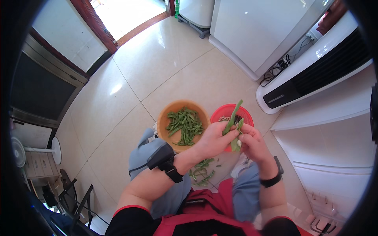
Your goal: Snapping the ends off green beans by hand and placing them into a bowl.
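Between my fingers a green bean pod (234,144) is split open, with a pale bean (239,143) showing in it. My left hand (214,140) grips the pod and also holds a long green piece (234,116) pointing up and away. My right hand (254,141) pinches the same pod from the other side. Below both hands sits a red plastic colander (249,113), partly hidden by them, with pale shelled beans (224,118) inside. To its left stands an orange-brown basin (163,124) holding a heap of green bean pods (186,124).
Loose green pods and scraps (202,174) lie on the tiled floor (118,124) between my legs. A white tower appliance (310,65) and white cabinets (324,141) line the right side. A black folding frame (82,203) and a white fan (56,150) stand at the left.
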A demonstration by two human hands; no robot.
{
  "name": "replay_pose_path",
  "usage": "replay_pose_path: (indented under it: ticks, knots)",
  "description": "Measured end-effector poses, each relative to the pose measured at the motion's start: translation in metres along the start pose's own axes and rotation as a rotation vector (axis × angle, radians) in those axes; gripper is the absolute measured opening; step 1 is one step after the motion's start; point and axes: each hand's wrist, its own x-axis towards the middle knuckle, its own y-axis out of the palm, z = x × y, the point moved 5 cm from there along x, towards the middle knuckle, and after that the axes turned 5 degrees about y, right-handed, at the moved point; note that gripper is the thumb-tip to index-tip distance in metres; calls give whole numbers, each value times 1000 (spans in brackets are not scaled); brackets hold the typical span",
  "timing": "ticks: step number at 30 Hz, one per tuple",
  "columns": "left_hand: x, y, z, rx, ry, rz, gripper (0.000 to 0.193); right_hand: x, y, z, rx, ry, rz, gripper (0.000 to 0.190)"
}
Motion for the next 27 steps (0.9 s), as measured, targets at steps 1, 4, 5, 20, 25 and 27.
replay_pose_path:
  ticks: [1, 4, 5, 20, 25, 27]
  knots:
    - [1, 2, 6, 2, 2, -3, 17, 2, 2, 0, 90, -14, -34, 32]
    - [4, 0, 20, 37, 15, -210, 16, 1, -2, -10, -68, -109, -238, 33]
    - [5, 1, 22, -67, -37, -219, 15, 2, -2, -10, -69, -110, -238, 33]
    - [15, 19, 41, -634, -336, -190, 4, -1, -9, -16, 335, -131, -130, 22]
    - [17, 20, 46, -769, -408, -172, 3, 2, -14, -24, 411, -164, -193, 21]
    - [18, 20, 45, -823, -432, -135, 5, 4, -17, -27, 395, -181, -203, 21]
